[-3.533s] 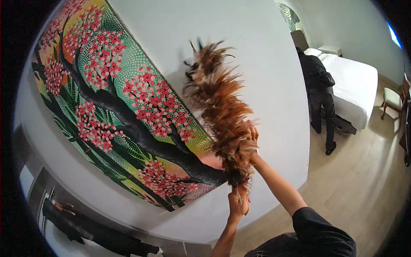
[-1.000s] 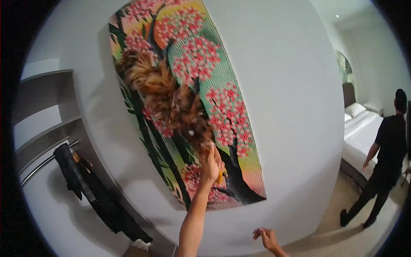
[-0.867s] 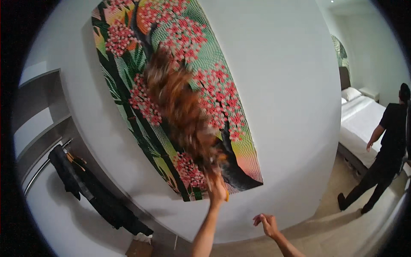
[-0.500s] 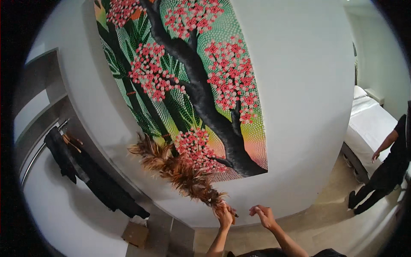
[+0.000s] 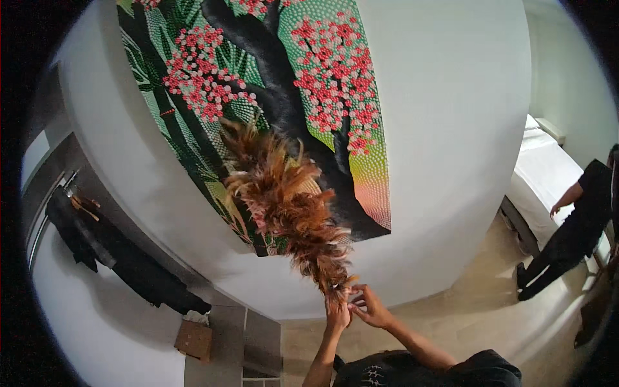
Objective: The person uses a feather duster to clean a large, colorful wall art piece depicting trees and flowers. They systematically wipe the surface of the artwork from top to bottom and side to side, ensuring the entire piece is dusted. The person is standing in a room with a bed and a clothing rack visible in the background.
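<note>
A brown feather duster rises in front of a long painting of a dark tree trunk with pink and red blossoms. My left hand is closed around the duster's lower end, where the feathers hide part of the fingers. The feathers overlap the lower part of the painting; whether they touch it I cannot tell. Close beside the left hand is my right hand, its fingers bent but apart and reaching toward the duster's base. Nothing shows in its grasp.
The painting hangs on a white wall. At the left, dark clothes hang from a metal rail above a cardboard box. On the right, a person in black stands beside a bed with white sheets.
The duster has swung more upright and to the right across the painting's lower part. My right hand has moved left, close to my left hand. The whole view has shifted.
</note>
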Action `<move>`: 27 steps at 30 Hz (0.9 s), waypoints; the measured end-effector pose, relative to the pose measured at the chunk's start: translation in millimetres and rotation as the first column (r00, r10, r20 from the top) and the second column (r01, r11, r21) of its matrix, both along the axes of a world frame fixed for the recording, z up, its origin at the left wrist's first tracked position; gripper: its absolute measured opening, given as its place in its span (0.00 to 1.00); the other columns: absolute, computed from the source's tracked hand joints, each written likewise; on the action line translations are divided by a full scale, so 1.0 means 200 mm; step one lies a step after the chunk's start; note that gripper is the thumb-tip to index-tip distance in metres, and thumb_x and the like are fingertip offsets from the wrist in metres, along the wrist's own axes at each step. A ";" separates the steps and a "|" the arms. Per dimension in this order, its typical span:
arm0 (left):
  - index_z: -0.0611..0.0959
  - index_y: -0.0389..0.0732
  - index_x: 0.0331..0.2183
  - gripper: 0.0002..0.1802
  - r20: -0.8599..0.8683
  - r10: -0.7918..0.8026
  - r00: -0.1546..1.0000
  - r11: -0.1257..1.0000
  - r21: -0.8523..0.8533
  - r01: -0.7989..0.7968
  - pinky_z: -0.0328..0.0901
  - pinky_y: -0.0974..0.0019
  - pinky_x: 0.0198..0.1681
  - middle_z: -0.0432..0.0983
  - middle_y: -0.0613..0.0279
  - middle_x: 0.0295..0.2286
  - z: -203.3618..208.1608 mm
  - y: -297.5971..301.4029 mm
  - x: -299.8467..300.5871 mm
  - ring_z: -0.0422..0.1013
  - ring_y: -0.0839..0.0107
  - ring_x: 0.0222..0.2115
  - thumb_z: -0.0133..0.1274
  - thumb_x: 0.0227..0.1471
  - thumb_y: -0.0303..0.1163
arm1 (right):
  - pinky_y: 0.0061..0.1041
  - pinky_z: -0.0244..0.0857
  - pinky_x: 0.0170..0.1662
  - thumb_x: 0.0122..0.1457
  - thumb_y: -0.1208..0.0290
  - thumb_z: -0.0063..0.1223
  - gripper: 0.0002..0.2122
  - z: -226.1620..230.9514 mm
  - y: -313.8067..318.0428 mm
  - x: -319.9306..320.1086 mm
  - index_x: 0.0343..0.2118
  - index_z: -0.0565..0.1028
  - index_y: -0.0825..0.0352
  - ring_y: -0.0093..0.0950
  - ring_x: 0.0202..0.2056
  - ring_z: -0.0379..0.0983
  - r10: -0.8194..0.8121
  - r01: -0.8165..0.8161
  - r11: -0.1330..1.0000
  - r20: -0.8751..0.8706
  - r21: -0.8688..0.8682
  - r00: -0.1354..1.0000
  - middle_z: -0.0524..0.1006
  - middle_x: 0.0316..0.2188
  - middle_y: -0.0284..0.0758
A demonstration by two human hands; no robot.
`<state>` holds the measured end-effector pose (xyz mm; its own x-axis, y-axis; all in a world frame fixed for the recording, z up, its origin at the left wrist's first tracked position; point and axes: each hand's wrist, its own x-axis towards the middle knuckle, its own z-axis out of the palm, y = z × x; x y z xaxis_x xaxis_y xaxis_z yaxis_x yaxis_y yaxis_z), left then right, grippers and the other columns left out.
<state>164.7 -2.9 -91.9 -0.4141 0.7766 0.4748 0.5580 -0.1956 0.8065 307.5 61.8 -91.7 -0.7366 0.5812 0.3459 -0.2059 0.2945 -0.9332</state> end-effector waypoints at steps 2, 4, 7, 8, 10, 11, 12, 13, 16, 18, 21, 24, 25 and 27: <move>0.78 0.37 0.44 0.20 -0.132 0.010 0.991 1.000 0.001 -0.010 0.68 0.53 0.45 0.75 0.53 0.40 -0.02 -0.02 0.03 0.75 0.59 0.38 0.43 0.70 0.44 | 0.30 0.74 0.46 0.66 0.71 0.56 0.24 -0.01 -0.02 0.00 0.60 0.59 0.69 0.29 0.46 0.76 -0.021 0.020 0.997 -0.003 -0.081 1.000 0.65 0.53 0.42; 0.79 0.36 0.43 0.20 -0.104 -0.051 0.993 0.999 -0.014 0.050 0.68 0.52 0.44 0.76 0.52 0.39 0.00 0.01 0.07 0.75 0.57 0.38 0.43 0.69 0.44 | 0.28 0.73 0.45 0.68 0.69 0.55 0.22 -0.01 -0.03 0.02 0.59 0.59 0.68 0.26 0.45 0.74 -0.068 0.052 0.989 -0.110 -0.138 0.992 0.68 0.50 0.41; 0.80 0.34 0.40 0.19 -0.168 -0.053 0.984 0.996 -0.084 0.039 0.68 0.50 0.38 0.78 0.49 0.36 0.09 -0.01 0.10 0.75 0.54 0.34 0.45 0.68 0.42 | 0.29 0.72 0.45 0.70 0.70 0.50 0.20 0.07 -0.02 0.07 0.59 0.59 0.68 0.27 0.44 0.74 -0.070 0.082 0.986 0.090 -0.144 0.993 0.70 0.46 0.41; 0.80 0.34 0.37 0.18 -0.110 -0.079 0.991 0.993 -0.099 0.068 0.68 0.50 0.36 0.79 0.50 0.31 0.15 0.00 0.12 0.75 0.53 0.31 0.46 0.67 0.40 | 0.30 0.72 0.45 0.71 0.69 0.49 0.19 0.03 -0.01 0.07 0.59 0.60 0.68 0.28 0.43 0.75 -0.116 0.124 0.988 0.092 -0.092 0.989 0.71 0.45 0.41; 0.81 0.34 0.35 0.17 -0.073 -0.106 0.992 0.989 -0.113 0.097 0.69 0.50 0.32 0.79 0.52 0.26 0.20 0.01 0.14 0.75 0.54 0.26 0.47 0.67 0.38 | 0.32 0.71 0.44 0.72 0.68 0.45 0.17 -0.02 0.01 0.05 0.59 0.60 0.68 0.30 0.42 0.75 -0.198 0.197 0.980 0.090 0.018 0.976 0.72 0.42 0.40; 0.81 0.34 0.35 0.17 -0.098 -0.108 0.989 0.989 -0.114 0.097 0.69 0.52 0.30 0.79 0.53 0.26 0.19 0.01 0.12 0.75 0.55 0.26 0.47 0.67 0.38 | 0.33 0.71 0.43 0.72 0.69 0.44 0.16 -0.01 0.00 0.05 0.58 0.61 0.69 0.32 0.41 0.75 -0.194 0.194 0.981 0.061 0.009 0.979 0.72 0.41 0.42; 0.81 0.34 0.36 0.17 -0.122 -0.111 0.986 0.989 -0.114 0.097 0.69 0.53 0.29 0.80 0.53 0.25 0.17 0.01 0.10 0.76 0.56 0.25 0.47 0.67 0.38 | 0.34 0.71 0.42 0.72 0.70 0.44 0.15 0.01 0.00 0.05 0.57 0.62 0.70 0.34 0.40 0.75 -0.190 0.190 0.982 0.032 -0.001 0.981 0.73 0.40 0.43; 0.82 0.36 0.47 0.17 -0.090 -0.126 0.988 0.978 -0.178 0.109 0.75 0.61 0.30 0.84 0.52 0.35 0.19 0.03 0.09 0.81 0.64 0.25 0.48 0.68 0.39 | 0.35 0.71 0.41 0.72 0.70 0.43 0.14 0.03 0.01 0.06 0.55 0.63 0.70 0.37 0.39 0.75 -0.190 0.190 0.982 0.003 -0.006 0.982 0.73 0.40 0.45; 0.81 0.35 0.49 0.16 -0.004 -0.127 0.992 0.966 -0.227 0.123 0.76 0.63 0.31 0.84 0.51 0.36 0.27 -0.02 0.13 0.82 0.66 0.28 0.51 0.66 0.35 | 0.38 0.68 0.35 0.71 0.72 0.41 0.10 -0.06 0.06 0.08 0.48 0.67 0.72 0.42 0.32 0.73 -0.299 0.281 0.949 0.118 0.146 0.947 0.73 0.34 0.48; 0.81 0.36 0.50 0.16 0.041 -0.108 0.993 0.976 -0.184 0.113 0.76 0.64 0.31 0.84 0.52 0.37 0.15 -0.04 0.09 0.82 0.67 0.30 0.51 0.66 0.34 | 0.40 0.66 0.33 0.70 0.74 0.41 0.08 -0.08 0.10 0.08 0.45 0.68 0.73 0.45 0.27 0.70 -0.321 0.311 0.940 0.062 0.138 0.945 0.72 0.30 0.49; 0.81 0.38 0.51 0.16 0.111 -0.068 0.992 0.980 -0.178 0.087 0.77 0.65 0.33 0.84 0.53 0.37 0.04 -0.11 0.07 0.83 0.68 0.31 0.52 0.65 0.33 | 0.40 0.66 0.30 0.71 0.74 0.40 0.09 -0.14 0.22 0.11 0.49 0.65 0.73 0.48 0.24 0.70 -0.429 0.413 0.835 -0.038 0.363 0.902 0.73 0.29 0.51; 0.82 0.40 0.51 0.15 0.149 0.014 0.989 0.978 -0.206 0.017 0.74 0.68 0.28 0.84 0.55 0.35 -0.02 -0.22 0.03 0.81 0.72 0.30 0.51 0.67 0.34 | 0.40 0.65 0.30 0.72 0.71 0.36 0.11 -0.06 0.28 0.11 0.46 0.68 0.74 0.49 0.25 0.69 -0.466 0.420 0.854 0.089 0.307 0.880 0.74 0.28 0.50; 0.83 0.40 0.51 0.15 0.171 0.042 0.984 0.979 -0.205 -0.007 0.71 0.68 0.25 0.84 0.56 0.35 -0.03 -0.25 0.04 0.80 0.74 0.27 0.51 0.67 0.35 | 0.40 0.65 0.30 0.72 0.70 0.35 0.12 -0.01 0.30 0.11 0.44 0.70 0.74 0.50 0.25 0.69 -0.457 0.416 0.881 0.176 0.223 0.872 0.73 0.27 0.49; 0.83 0.42 0.51 0.17 0.159 0.096 0.983 0.974 -0.218 -0.060 0.65 0.71 0.20 0.83 0.59 0.32 -0.04 -0.29 0.02 0.73 0.79 0.17 0.50 0.68 0.39 | 0.37 0.60 0.25 0.71 0.70 0.41 0.10 0.01 0.34 0.06 0.47 0.68 0.72 0.48 0.22 0.68 -0.481 0.439 0.838 0.061 0.325 0.874 0.72 0.24 0.52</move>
<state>167.8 -61.0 -99.0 -0.5367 0.8140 0.2222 0.4185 0.0281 0.9078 318.6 129.9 -90.0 -0.4609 0.7523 0.4707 0.1426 0.5863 -0.7974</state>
